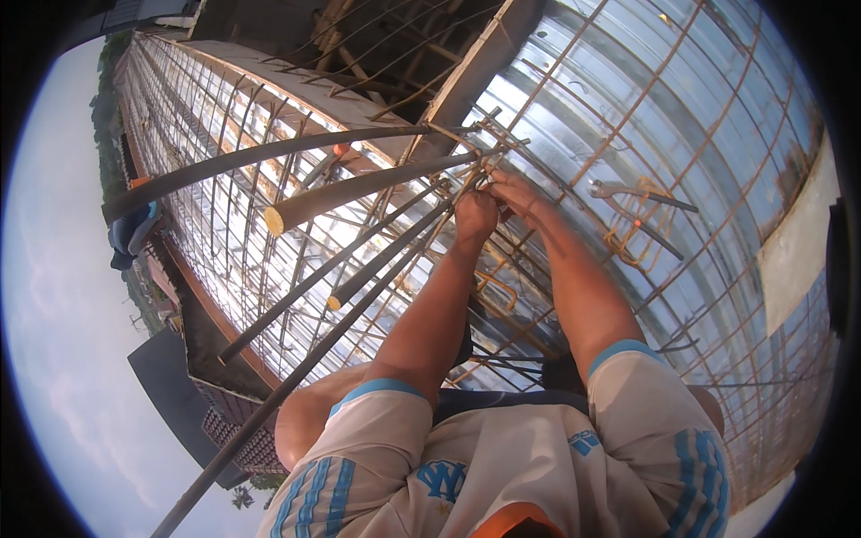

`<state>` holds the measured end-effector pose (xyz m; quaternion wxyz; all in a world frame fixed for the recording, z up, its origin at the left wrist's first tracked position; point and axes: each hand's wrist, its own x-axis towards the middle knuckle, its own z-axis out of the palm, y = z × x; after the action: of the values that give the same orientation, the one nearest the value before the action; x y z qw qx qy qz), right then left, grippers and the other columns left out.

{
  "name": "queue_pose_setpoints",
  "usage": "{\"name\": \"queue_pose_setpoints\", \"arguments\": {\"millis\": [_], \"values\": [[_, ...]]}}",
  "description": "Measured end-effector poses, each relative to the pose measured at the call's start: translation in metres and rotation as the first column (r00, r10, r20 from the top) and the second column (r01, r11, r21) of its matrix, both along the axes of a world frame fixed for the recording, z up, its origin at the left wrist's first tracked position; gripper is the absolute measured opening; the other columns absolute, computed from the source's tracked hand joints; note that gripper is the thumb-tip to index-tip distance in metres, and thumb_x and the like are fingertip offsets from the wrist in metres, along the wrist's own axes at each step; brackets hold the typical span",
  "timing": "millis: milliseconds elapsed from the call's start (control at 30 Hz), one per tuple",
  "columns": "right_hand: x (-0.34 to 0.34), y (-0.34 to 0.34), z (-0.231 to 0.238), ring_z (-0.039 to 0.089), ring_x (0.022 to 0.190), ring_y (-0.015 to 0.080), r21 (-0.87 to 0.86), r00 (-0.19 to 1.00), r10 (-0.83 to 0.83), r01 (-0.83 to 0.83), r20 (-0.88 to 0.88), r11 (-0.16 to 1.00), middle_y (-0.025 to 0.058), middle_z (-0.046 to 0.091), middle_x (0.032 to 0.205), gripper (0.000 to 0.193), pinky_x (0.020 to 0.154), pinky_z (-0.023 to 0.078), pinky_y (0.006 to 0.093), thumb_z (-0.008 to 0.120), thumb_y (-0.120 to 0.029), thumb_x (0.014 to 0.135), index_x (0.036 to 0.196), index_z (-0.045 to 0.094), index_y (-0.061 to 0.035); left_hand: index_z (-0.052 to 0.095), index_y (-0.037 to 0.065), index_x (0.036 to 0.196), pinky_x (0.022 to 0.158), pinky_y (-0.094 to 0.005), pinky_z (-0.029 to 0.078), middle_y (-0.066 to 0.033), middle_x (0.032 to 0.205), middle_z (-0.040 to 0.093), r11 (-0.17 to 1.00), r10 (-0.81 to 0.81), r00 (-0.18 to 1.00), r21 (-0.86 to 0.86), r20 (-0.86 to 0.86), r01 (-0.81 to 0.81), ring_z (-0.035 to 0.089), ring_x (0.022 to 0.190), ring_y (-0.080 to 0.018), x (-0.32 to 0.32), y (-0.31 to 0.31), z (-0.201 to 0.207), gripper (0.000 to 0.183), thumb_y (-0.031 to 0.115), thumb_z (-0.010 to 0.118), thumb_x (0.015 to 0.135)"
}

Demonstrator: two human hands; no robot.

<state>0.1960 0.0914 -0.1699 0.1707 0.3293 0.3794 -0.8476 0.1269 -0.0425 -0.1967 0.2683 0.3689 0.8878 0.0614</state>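
Both my hands meet at the foot of several upright steel bars, where the bars cross the mesh. My left hand [476,215] is closed, its fingertips hidden against the bars. Close beside it, my right hand [517,194] pinches at the same joint; whatever lies between its fingers is too small to make out. A thick steel bar [377,184] rises toward me just beyond my hands, and a thinner bar [386,262] stands left of my left wrist. Right of my right forearm, pincers [641,194] with dark handles rest on the mesh beside loops of tie wire [633,249].
Rusty rebar mesh [659,103] covers shiny corrugated metal decking [592,117]. Long bars stick up on the left, one slanting past my left arm [269,408]. Dark openings [395,45] with a ledge lie ahead. The deck edge drops off at left, where another person [136,235] is partly visible.
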Motion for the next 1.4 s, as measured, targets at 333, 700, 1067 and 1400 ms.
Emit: {"name": "queue_pose_setpoints", "arguments": {"millis": [333, 700, 1067, 1400], "values": [[0.001, -0.032, -0.145, 0.054, 0.069, 0.0133, 0.168, 0.949, -0.075, 0.132, -0.307, 0.977, 0.0033, 0.06, 0.086, 0.056, 0.058, 0.047, 0.0302, 0.063, -0.009, 0.088, 0.142, 0.045, -0.0112, 0.069, 0.002, 0.097, 0.079, -0.0432, 0.052, -0.0207, 0.092, 0.067, 0.993, 0.053, 0.996, 0.114, -0.076, -0.044, 0.066, 0.09, -0.0307, 0.003, 0.014, 0.023, 0.025, 0.016, 0.052, 0.085], [-0.007, -0.046, -0.129, 0.059, 0.078, 0.0166, 0.013, 0.906, -0.282, 0.301, -0.316, 0.954, 0.0106, 0.061, 0.087, 0.023, 0.065, 0.048, 0.0303, 0.054, -0.006, 0.091, 0.112, 0.063, -0.0008, 0.06, -0.006, 0.114, 0.089, -0.0454, 0.048, -0.0278, 0.095, 0.067, 0.94, 0.341, 0.859, -0.119, 0.382, -0.32, 0.063, 0.098, -0.041, -0.008, 0.018, 0.033, 0.041, 0.028, 0.052, 0.092], [-0.014, -0.041, -0.121, 0.056, 0.078, 0.0152, -0.03, 0.903, -0.357, 0.361, -0.238, 0.932, 0.0065, 0.058, 0.085, 0.022, 0.065, 0.047, 0.0322, 0.052, -0.003, 0.09, 0.109, 0.064, -0.0015, 0.07, 0.002, 0.096, 0.09, -0.043, 0.047, -0.0226, 0.096, 0.069, 0.967, 0.255, 0.967, 0.018, -0.025, -0.255, 0.064, 0.098, -0.0357, 0.009, 0.033, 0.038, 0.032, 0.026, 0.05, 0.089], [-0.02, -0.052, -0.11, 0.059, 0.08, 0.022, -0.5, 0.853, -0.514, 0.484, 0.088, 0.718, 0.0144, 0.062, 0.093, 0.02, 0.069, 0.049, 0.0335, 0.055, -0.01, 0.09, 0.107, 0.063, -0.0014, 0.07, 0.002, 0.089, 0.081, -0.0414, 0.053, -0.0177, 0.089, 0.07, 0.941, -0.165, 0.98, -0.279, 0.112, 0.19, 0.067, 0.087, -0.032, -0.018, -0.001, -0.018, 0.027, 0.024, 0.053, 0.091]]}}
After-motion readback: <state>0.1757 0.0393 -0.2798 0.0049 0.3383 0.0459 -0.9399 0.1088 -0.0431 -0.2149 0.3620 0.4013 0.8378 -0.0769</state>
